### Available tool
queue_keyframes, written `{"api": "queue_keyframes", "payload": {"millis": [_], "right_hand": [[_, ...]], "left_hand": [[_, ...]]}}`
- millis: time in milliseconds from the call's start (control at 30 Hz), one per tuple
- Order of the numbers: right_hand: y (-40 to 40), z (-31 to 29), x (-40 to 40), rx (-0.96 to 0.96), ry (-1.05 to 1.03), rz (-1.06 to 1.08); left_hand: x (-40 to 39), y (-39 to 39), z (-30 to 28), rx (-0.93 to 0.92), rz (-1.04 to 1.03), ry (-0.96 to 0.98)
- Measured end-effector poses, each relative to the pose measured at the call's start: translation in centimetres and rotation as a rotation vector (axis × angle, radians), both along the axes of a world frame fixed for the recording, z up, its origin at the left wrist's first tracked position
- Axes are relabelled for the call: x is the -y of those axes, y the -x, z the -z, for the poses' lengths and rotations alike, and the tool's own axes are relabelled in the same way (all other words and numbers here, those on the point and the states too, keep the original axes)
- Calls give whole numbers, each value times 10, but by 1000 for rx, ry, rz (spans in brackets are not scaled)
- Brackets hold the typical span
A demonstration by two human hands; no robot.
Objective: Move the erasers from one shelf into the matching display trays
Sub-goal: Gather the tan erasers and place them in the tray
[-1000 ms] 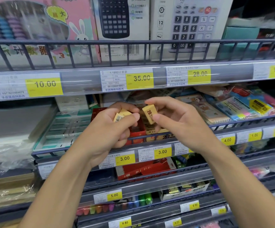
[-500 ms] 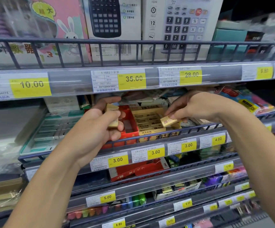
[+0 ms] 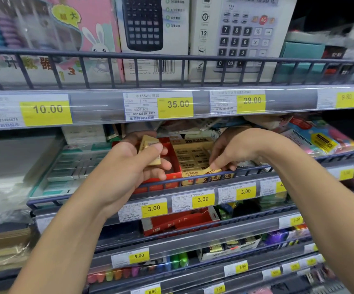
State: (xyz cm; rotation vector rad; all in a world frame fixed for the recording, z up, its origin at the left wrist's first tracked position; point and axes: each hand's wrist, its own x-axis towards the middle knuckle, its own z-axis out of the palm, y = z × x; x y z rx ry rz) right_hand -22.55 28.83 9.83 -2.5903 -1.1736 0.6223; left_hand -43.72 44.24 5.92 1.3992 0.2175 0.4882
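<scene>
The step in hand looked like placing: the right hand [image 3: 233, 154] pinched one yellow eraser [image 3: 212, 171] between thumb and fingertips, holding it low at the front edge of the yellow tray [image 3: 195, 153] — touching or just above the tray's front lip, I could not tell which. The tray sat directly under that hand and already showed rows of matching erasers.

The left hand [image 3: 133, 166] was curled round a few more erasers [image 3: 150, 148], thumb pressed over them, hovering above the red tray [image 3: 172, 164] just left of the yellow one. How many it held could not be counted.

By my judgement the next move called for seating the pinched eraser flat into a free slot near the front row, label up like its neighbours, then letting go — and after that drawing another piece from the left hand's stock. The shelf rail [image 3: 252, 169] ran just beneath the right fingers, so a careless release might have tipped the eraser over it.
</scene>
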Motion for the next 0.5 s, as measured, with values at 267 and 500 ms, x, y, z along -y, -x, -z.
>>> {"api": "queue_keyframes", "payload": {"millis": [267,500], "right_hand": [[13,-4,-8,200,149,-57],[29,1,6,173,-365,-77]], "left_hand": [[-1,0,2,-42,32,-97],[-2,-2,4,-93,17,-225]]}}
